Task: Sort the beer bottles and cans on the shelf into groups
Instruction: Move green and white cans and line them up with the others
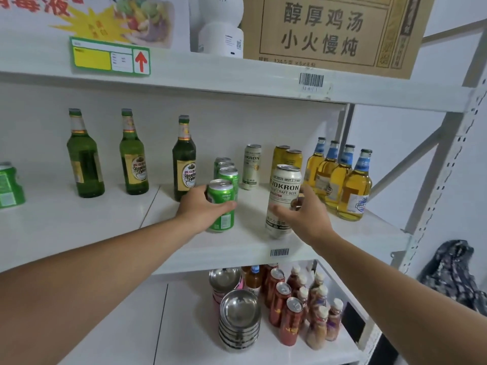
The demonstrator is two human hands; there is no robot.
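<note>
On the middle white shelf (250, 248), my left hand (200, 209) is wrapped around a green can (222, 204) that stands at the front of a row of green cans (228, 171). My right hand (305, 214) grips a tall white craft-beer can (283, 196) from its right side. Behind it stand another white can (251, 167) and two yellow cans (287, 158). Three green glass bottles (84, 156) (134, 156) (184, 162) stand to the left. Several clear amber bottles (342, 180) with blue labels line the right end. A lone green can (9, 185) sits at the far left edge.
The upper shelf holds a cardboard box (329, 32), a white device (221, 27) and a green-yellow price tag (109, 57). The lower shelf carries stacked steel bowls (239, 320), red cans (290, 320) and small bottles (319, 320). A metal upright (448, 159) and dark cloth (453, 275) are at the right.
</note>
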